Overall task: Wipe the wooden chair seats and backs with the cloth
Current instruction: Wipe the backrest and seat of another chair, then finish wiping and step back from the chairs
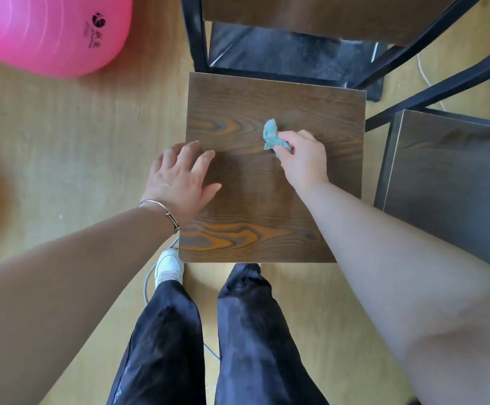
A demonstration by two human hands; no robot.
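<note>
Nearest to the camera are the person's legs in dark trousers (pixel 252 331), and one white shoe (pixel 167 266) stands on the wooden floor (pixel 77 127) just beside the front left corner of the chair seat (pixel 267 214). The seat is a square dark brown board with strong grain and some orange patches.

The left hand (pixel 180 179), with a thin bracelet (pixel 161 210) on the wrist, rests flat on the left edge of the seat, with its fingers straight and spread apart. The right hand (pixel 303 160) is above the far half of the seat, a little right of the middle. Its fingers are curled and they pinch the cloth (pixel 271 135).

The cloth is small, light blue-green and crumpled into a bunch. One part is hidden inside the fingers, and the free part comes out beyond them on the far side, toward the chair back (pixel 311 16). It lies on or just over the wood; I cannot tell if it touches.

To the right stands a second chair seat (pixel 448 185), darker in colour. Far left on the floor lies a big pink ball (pixel 50 30).
</note>
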